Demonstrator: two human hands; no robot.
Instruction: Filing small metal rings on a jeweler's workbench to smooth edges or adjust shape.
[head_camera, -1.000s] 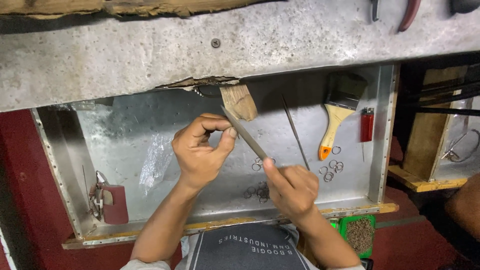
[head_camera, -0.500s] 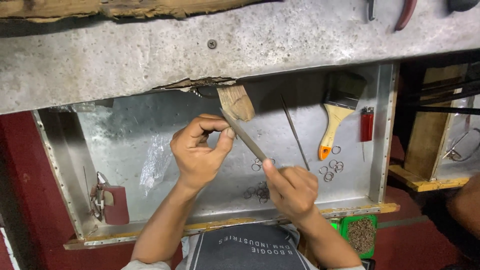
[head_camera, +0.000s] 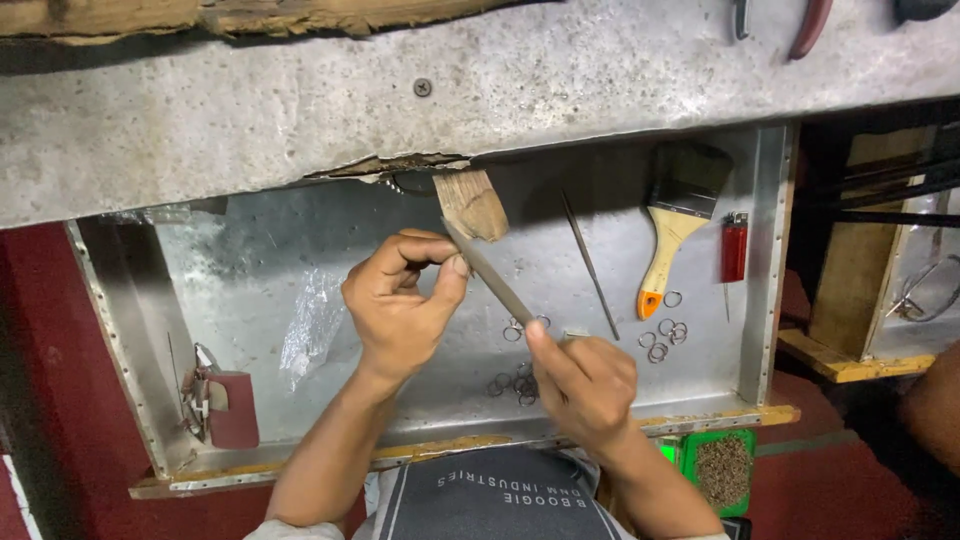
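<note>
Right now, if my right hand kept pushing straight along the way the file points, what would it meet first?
Probably the left hand: the right hand aims the file up-left, where its tip meets those fingertips beside the wooden peg. Depth is unclear.

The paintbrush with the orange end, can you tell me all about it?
The paintbrush lies flat on the metal tray, near its right wall. It has dark bristles at the top, a shiny metal band below them, and a pale wooden handle that ends in an orange tip. The bristles sit partly in the shadow under the bench edge. The handle slants down and to the left. A red lighter lies just to its right, and small metal rings are scattered below the tip. No hand touches it.
</note>
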